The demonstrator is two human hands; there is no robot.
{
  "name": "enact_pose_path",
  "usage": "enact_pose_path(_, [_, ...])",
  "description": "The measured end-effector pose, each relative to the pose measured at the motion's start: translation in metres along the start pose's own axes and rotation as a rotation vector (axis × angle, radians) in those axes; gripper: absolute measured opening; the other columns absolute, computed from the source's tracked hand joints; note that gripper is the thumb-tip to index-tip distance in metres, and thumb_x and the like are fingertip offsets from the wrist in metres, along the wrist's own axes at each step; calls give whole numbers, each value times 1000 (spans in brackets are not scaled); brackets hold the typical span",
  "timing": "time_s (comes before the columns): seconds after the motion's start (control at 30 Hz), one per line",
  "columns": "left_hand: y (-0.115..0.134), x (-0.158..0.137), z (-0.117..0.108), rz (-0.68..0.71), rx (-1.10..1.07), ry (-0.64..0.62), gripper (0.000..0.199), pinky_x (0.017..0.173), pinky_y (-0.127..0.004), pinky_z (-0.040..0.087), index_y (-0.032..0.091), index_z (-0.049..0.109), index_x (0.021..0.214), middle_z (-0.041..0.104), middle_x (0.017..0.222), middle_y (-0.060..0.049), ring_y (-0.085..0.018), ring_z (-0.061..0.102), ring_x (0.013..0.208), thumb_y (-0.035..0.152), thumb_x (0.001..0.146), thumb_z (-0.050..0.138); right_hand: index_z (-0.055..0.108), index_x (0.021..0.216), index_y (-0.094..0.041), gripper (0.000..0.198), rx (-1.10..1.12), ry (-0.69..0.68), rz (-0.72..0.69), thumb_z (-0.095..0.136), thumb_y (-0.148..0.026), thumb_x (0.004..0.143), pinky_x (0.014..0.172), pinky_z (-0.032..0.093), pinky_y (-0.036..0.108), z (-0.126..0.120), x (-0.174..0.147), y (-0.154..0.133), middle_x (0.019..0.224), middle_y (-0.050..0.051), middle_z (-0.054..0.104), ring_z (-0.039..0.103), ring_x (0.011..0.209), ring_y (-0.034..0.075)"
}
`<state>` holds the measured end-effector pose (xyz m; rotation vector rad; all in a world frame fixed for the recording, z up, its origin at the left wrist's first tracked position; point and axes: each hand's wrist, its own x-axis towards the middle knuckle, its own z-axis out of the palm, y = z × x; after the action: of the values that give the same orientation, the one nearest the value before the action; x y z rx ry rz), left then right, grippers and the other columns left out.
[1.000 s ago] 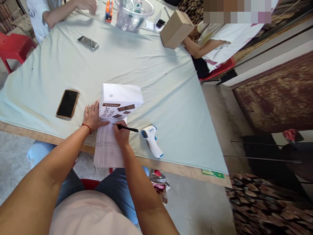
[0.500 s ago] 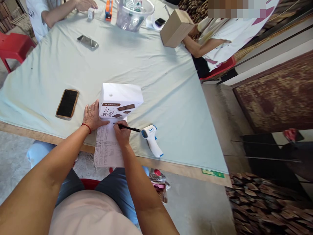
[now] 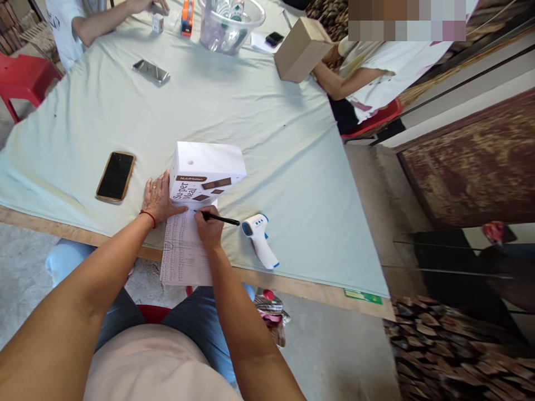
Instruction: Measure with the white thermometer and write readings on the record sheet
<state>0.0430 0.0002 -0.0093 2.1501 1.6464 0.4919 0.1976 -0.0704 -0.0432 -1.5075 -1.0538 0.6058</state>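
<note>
My right hand (image 3: 209, 225) grips a black pen (image 3: 225, 219), its tip at the top part of a written sheet of paper (image 3: 186, 253). My left hand (image 3: 159, 197) lies open, thumb stretched over the paper and fingers against the left side of a white box (image 3: 211, 161) printed "Super Meal". That box stands on the cloth just beyond the sheet and covers its far end. To the right of the pen lies a white and blue infrared thermometer (image 3: 261, 240). A dark phone in a brown case (image 3: 116, 176) rests left of my left hand.
Farther off on the cloth-covered table (image 3: 301, 195) are a silvery phone (image 3: 151, 72), a clear plastic tub (image 3: 229, 33) and an orange package (image 3: 187, 18). Someone at the right holds a cardboard box (image 3: 298, 53). Another person's hand is by a small white box (image 3: 157, 23).
At the far left, the other person's fingers have shifted to just above the small white box. The camera view has moved slightly. Both my hands stay in nearly the same place.
</note>
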Motion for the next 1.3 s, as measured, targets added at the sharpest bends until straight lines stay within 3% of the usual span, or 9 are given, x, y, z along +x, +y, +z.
enact_pose_path(0.3, [-2, 0, 2, 18, -21, 24, 125, 128, -52, 6, 12, 17, 158, 32, 161, -21, -36, 28, 151, 53, 61, 85, 51, 68, -24, 13, 22, 24, -14, 53, -36, 70, 65, 43, 29, 1, -1, 1, 61, -5, 50, 47, 62, 14])
enact_pose_path(0.5, [-2, 1, 1, 9, -22, 7, 128, 128, -53, 8, 11, 16, 157, 32, 160, -22, -36, 27, 151, 52, 60, 86, 57, 83, -22, 15, 70, 57, -107, 54, -37, 83, 67, 47, 29, -12, 3, -21, 75, -1, 59, 54, 68, 15])
enact_pose_path(0.6, [-2, 1, -1, 9, -25, 11, 127, 128, -53, 8, 10, 17, 157, 32, 160, -23, -36, 28, 151, 51, 59, 86, 62, 100, -22, 21, -47, -28, -289, 50, -37, 93, 78, 50, 33, -32, 1, -40, 94, 5, 65, 61, 86, 19])
enact_pose_path(0.7, [-6, 2, -1, 47, -67, 47, 119, 127, -56, 13, 11, 20, 156, 36, 158, -22, -38, 33, 148, 47, 62, 85, 64, 108, -20, 25, -373, -127, -393, 43, -28, 97, 85, 49, 37, -52, -10, -48, 98, 8, 65, 60, 95, 22])
enact_pose_path(0.87, [-22, 9, 1, 110, -209, 118, 104, 118, -56, 33, 11, 18, 156, 55, 145, -19, -37, 51, 133, 32, 70, 74, 69, 108, -15, 30, -975, -223, -184, 46, -11, 90, 78, 43, 36, -55, -33, -39, 91, 12, 65, 57, 88, 25])
enact_pose_path(1.07, [-35, 12, 4, 105, -387, 179, 92, 109, -55, 42, 14, 28, 151, 65, 132, -15, -34, 60, 122, 48, 78, 71, 73, 108, -19, 30, -986, -286, -74, 51, -13, 89, 79, 43, 34, -44, -39, -34, 94, 10, 67, 59, 89, 23])
enact_pose_path(1.13, [-34, 12, 3, 97, -427, 218, 82, 105, -51, 46, 15, 32, 149, 67, 125, -14, -31, 63, 116, 51, 83, 65, 70, 116, -20, 33, -910, -215, -121, 52, -17, 89, 82, 44, 34, -52, -36, -31, 97, 9, 66, 59, 92, 24])
enact_pose_path(1.2, [-32, 11, 2, 75, -440, 261, 71, 100, -47, 48, 16, 38, 145, 69, 118, -13, -27, 65, 109, 52, 88, 60, 67, 122, -18, 37, -873, -51, -144, 56, -23, 87, 89, 45, 38, -69, -29, -24, 108, 13, 64, 57, 102, 27])
enact_pose_path(1.3, [-29, 9, -1, 25, -415, 292, 57, 94, -41, 50, 17, 47, 136, 70, 108, -10, -24, 66, 99, 50, 91, 56, 62, 128, -15, 51, -947, 200, 19, 67, -32, 80, 94, 43, 48, -104, -17, -13, 128, 21, 55, 51, 118, 36])
